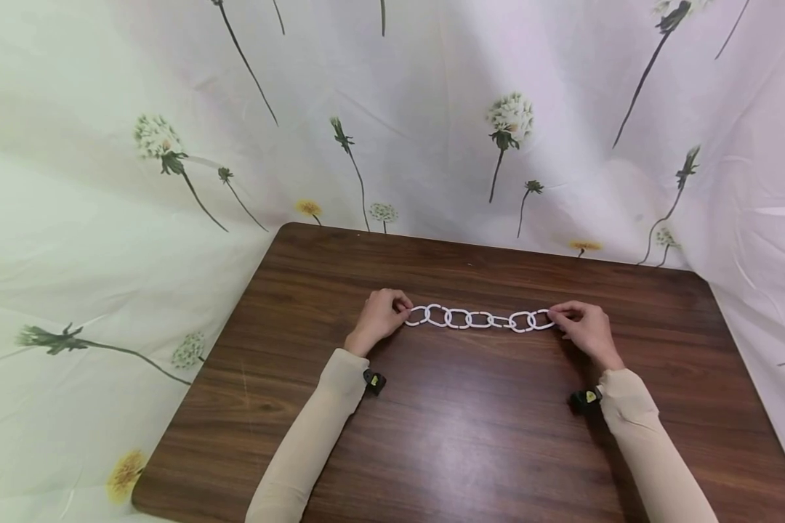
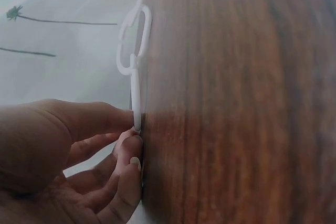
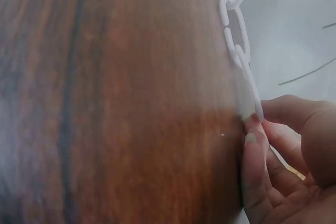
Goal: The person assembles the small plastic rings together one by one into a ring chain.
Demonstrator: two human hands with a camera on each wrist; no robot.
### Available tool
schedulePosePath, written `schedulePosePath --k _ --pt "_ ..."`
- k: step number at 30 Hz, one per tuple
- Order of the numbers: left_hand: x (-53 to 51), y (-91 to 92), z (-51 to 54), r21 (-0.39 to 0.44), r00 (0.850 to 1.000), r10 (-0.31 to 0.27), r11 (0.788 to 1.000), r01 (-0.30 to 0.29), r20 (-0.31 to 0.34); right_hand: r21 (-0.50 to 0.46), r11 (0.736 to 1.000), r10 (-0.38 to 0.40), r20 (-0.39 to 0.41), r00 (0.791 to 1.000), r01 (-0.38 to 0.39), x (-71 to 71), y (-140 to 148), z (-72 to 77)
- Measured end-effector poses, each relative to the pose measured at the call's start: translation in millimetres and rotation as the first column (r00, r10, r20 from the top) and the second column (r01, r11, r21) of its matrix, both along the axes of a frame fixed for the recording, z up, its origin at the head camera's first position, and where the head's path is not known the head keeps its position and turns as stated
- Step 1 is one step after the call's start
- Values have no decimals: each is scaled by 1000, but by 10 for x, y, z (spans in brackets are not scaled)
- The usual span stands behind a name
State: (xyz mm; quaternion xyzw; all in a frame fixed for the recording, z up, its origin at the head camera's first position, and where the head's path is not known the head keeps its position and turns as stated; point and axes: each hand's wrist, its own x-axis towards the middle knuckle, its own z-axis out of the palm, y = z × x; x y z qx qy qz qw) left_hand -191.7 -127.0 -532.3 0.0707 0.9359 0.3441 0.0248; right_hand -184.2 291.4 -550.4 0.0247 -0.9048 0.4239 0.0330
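A white chain of several oval plastic links stretches in a nearly straight row across the brown wooden table. My left hand pinches the end link on the left between thumb and fingers. At the other end, my right hand pinches the last link. In the left wrist view, the end link meets the fingertips close to the tabletop. The right wrist view has the opposite end link between thumb and finger, and a small gap shows in the side of the link above it.
Behind the table hangs a pale cloth printed with dandelions, which also covers the left and right sides. A small black device is strapped at the left wrist and another at the right wrist.
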Motion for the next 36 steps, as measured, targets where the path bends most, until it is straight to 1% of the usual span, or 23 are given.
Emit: schedulePosePath --k 4,7,14,18,24,28,31,33,36 --pt "-8 18 15 -11 1000 -5 1000 5 -7 75 997 0 -32 999 2 -30 -24 9" --pt "-12 33 31 -15 1000 -6 1000 6 -4 115 993 -2 -51 999 8 -53 -38 17" --pt "-22 47 44 -6 1000 -7 1000 7 1 130 992 3 -46 999 3 -71 -54 45" --pt "-20 40 51 10 1000 -10 1000 10 4 114 993 17 -28 999 -14 -67 -51 63" --pt "-9 28 72 22 1000 -9 1000 8 6 26 999 43 12 999 -44 -42 -7 90" --pt "1 23 71 31 1000 3 1000 -3 13 -8 999 53 27 998 -53 -11 15 121" --pt "11 4 67 36 1000 7 999 -8 11 -29 998 60 11 998 -60 28 24 168" --pt "17 -14 76 34 1000 7 999 -7 2 -30 998 58 -17 998 -58 57 30 209" --pt "17 -44 98 21 1000 -5 1000 6 -21 3 999 39 -75 996 -39 97 48 273"
